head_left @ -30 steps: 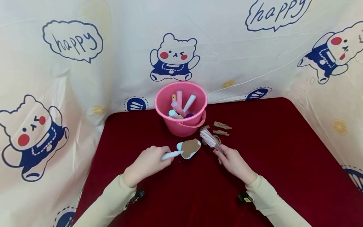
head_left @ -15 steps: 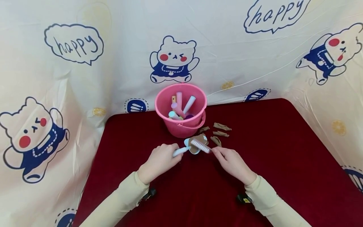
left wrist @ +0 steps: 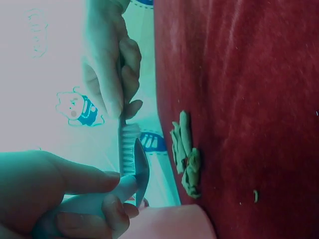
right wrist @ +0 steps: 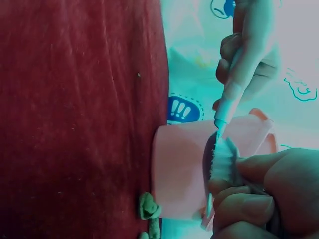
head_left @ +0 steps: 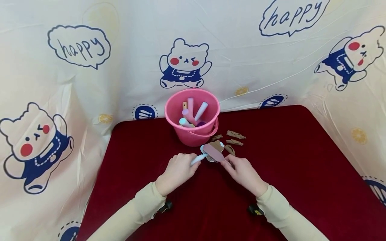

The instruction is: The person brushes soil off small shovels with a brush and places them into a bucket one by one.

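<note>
In the head view my left hand (head_left: 177,172) grips the light blue handle of a small toy shovel (head_left: 219,145). Its flat head carries a brown layer that looks like clay. My right hand (head_left: 245,173) holds a mauve brush (head_left: 213,152) by its handle, the brush's back facing up and partly hiding the shovel head. White bristles (right wrist: 224,164) touch or nearly touch the head's coated face in the right wrist view. From the left wrist, the shovel's blade (left wrist: 142,172) appears edge-on beside the bristles, above the table.
A pink bucket (head_left: 193,135) stands just behind the hands, with several pastel handles (head_left: 190,115) sticking up inside. Several rolled brown strips (head_left: 236,135) lie right of it on the dark red tablecloth (head_left: 286,150). A printed curtain (head_left: 135,67) hangs around the table.
My left hand has moved the shovel right and slightly away. The brush has swung left over the shovel head, its bristles turning from facing up to facing down.
</note>
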The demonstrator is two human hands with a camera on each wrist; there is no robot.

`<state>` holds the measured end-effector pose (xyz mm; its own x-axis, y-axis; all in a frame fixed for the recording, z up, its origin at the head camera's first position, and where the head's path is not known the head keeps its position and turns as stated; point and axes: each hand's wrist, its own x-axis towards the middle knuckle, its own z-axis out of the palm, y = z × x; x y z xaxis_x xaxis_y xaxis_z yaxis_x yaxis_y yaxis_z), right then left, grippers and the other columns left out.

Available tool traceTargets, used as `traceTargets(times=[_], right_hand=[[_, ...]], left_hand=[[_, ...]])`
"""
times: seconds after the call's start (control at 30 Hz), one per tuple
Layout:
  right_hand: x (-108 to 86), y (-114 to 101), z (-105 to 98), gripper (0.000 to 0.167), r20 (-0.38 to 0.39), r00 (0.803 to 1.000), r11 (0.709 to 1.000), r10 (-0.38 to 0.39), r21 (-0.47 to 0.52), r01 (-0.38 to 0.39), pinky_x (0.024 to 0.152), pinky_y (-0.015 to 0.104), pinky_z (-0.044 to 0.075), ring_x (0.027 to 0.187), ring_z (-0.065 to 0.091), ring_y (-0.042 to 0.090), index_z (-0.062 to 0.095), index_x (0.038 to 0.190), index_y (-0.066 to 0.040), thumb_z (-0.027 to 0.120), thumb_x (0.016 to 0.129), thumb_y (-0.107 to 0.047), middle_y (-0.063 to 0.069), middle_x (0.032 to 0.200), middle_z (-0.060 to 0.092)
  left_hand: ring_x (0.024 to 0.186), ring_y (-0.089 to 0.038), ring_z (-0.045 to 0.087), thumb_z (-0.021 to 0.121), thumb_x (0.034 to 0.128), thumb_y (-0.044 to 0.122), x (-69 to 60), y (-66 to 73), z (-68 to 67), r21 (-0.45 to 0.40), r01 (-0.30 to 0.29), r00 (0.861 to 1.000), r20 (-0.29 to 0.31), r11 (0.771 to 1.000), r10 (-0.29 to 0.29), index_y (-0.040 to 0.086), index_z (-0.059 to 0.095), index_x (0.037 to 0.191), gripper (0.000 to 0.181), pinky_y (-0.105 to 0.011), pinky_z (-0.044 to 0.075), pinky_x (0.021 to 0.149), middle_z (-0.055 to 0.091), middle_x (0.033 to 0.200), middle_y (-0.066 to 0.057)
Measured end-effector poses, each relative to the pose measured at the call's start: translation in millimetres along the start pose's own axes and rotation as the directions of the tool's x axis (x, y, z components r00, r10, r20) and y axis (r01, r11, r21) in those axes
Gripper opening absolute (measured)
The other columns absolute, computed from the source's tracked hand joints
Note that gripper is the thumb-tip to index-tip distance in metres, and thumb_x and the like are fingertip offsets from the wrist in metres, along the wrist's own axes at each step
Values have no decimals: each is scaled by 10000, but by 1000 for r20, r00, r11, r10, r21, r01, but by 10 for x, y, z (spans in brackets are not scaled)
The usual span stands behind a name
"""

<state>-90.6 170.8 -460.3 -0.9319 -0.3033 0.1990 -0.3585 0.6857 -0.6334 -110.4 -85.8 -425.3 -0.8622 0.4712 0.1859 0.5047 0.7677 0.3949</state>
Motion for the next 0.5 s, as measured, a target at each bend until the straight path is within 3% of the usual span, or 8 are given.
traceTargets(times=[0.2, 0.37, 0.5], right_hand=[[20, -32, -32, 184, -22, 999, 999, 42, -15, -43, 486, 229, 337, 495, 317, 7, 638, 866, -123, 655, 1039, -183, -66, 595, 422], [-1, -57, -21, 188, -4, 1000, 1000, 6, 15, -6, 492, 227, 351, 509, 325, -7, 642, 868, -150, 648, 1046, -212, -107, 601, 402], [-8, -61, -30, 195, -8, 1000, 1000, 0, -15, 0, 497, 227, 349, 514, 319, -2, 633, 854, -157, 660, 1039, -213, -113, 601, 387]], left_hand=[[504, -109, 434, 744, 970, 193, 11, 5, 32, -24, -1, 1000, 9, 1000, 1, 156, 617, 786, 227, -285, 378, 440, 466, 598, 68], [515, -123, 452, 751, 963, 195, 20, 14, 42, 4, -9, 1000, -5, 1000, 9, 161, 601, 769, 248, -306, 393, 448, 473, 599, 61], [514, -134, 443, 757, 959, 184, 10, 18, 32, 4, -9, 1000, -18, 1000, 9, 166, 550, 743, 300, -308, 384, 448, 431, 585, 50]])
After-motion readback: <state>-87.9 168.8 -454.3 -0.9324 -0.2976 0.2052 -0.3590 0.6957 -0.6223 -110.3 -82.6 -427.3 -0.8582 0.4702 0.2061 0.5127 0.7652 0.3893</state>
